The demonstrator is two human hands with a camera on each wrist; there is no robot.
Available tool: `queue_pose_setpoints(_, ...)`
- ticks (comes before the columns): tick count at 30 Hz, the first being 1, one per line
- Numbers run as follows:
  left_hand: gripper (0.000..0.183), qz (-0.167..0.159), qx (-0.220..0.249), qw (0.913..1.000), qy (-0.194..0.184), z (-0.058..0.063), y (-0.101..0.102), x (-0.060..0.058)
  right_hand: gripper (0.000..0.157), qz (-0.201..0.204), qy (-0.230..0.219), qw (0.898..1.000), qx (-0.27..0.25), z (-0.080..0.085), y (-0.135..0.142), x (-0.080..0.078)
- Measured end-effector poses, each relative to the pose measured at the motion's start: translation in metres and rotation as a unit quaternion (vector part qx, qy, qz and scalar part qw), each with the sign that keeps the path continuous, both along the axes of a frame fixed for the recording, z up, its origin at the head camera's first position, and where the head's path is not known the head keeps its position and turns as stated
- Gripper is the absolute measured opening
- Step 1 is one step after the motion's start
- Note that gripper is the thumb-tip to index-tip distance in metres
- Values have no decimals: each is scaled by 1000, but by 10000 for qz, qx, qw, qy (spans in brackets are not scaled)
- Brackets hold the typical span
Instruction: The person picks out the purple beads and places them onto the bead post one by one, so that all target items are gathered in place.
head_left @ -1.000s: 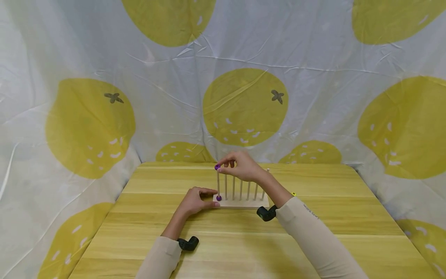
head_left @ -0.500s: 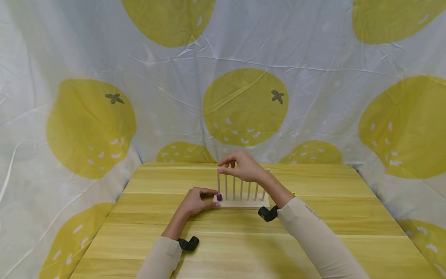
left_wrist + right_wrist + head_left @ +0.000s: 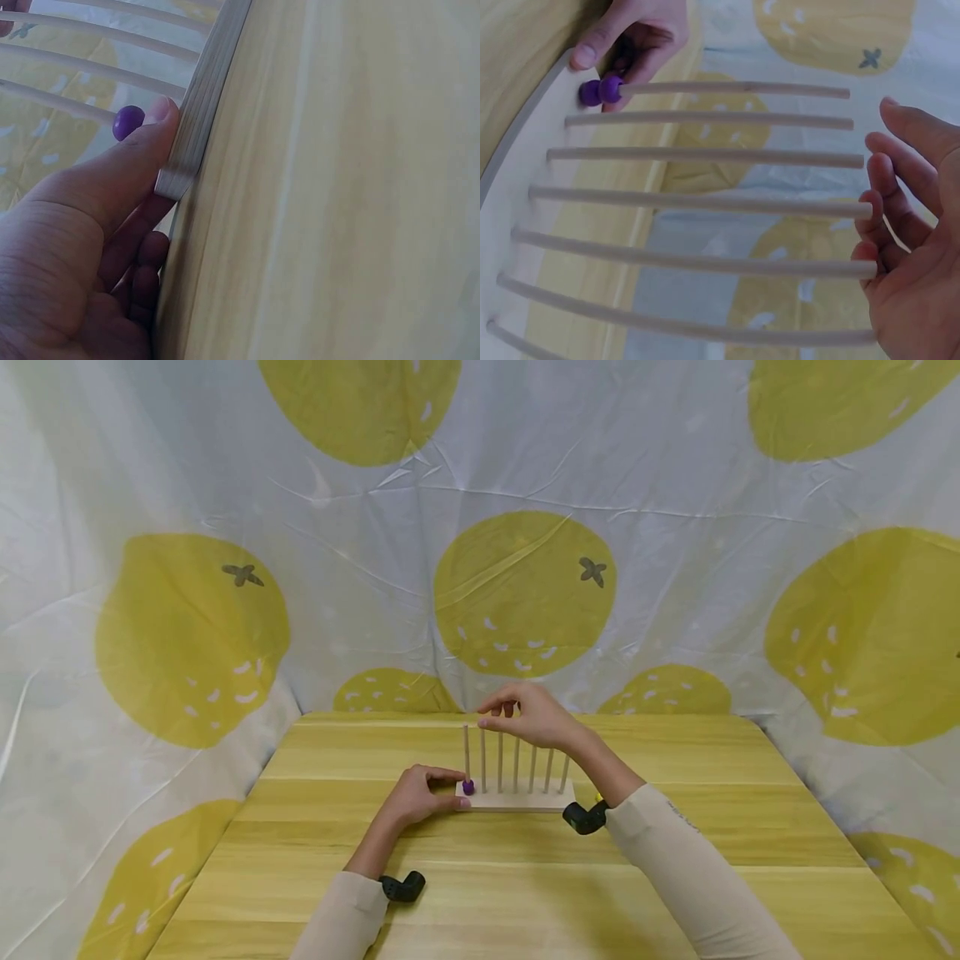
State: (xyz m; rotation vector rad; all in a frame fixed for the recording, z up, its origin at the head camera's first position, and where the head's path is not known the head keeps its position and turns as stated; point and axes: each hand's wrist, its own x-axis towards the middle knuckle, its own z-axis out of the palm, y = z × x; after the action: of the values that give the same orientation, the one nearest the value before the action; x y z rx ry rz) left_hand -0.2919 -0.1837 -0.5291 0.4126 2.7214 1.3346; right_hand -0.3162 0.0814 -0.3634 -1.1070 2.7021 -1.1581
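Note:
A pale wooden peg rack (image 3: 517,798) with a row of tall upright dowels stands on the table. Two purple beads (image 3: 610,88) sit stacked at the foot of the leftmost dowel (image 3: 467,752); in the left wrist view a purple bead (image 3: 128,123) shows just past the thumb. My left hand (image 3: 416,795) pinches the rack's left end, thumb on the front edge and fingers at the back. My right hand (image 3: 534,717) hovers by the tops of the left-hand dowels, fingers loosely bent and holding nothing, as the right wrist view (image 3: 922,217) shows.
A small yellow object (image 3: 599,797) peeks out behind the right wrist, mostly hidden. Black wrist cameras (image 3: 403,887) stick out from both sleeves. Behind the wooden table (image 3: 337,743) hangs a white curtain (image 3: 360,568) with a lemon print.
The upper purple bead, held atop the leftmost dowel, was let go and slid down onto the lower one. My right hand has shifted slightly right; the left keeps its hold.

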Motion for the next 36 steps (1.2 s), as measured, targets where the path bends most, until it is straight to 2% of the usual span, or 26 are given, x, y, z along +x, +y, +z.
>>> queue_pose_setpoints(12, 44, 44, 92, 9999, -35, 1, -1, 1, 25, -306, -75, 9992, -264, 1, 32, 2)
queue_pose_setpoints(18, 45, 32, 59, 10000, -25, 1, 0, 1, 24, -604, -172, 9972, -398, -1, 58, 6)
queue_pose_setpoints(25, 45, -15, 53, 10000, -73, 2, 1, 2, 29, -912, -259, 9951, -287, -6, 90, 14)
queue_pose_setpoints(36, 46, 7, 63, 9999, -80, 0, 0, 3, 27, -1221, -177, 9921, -204, -22, 130, 22)
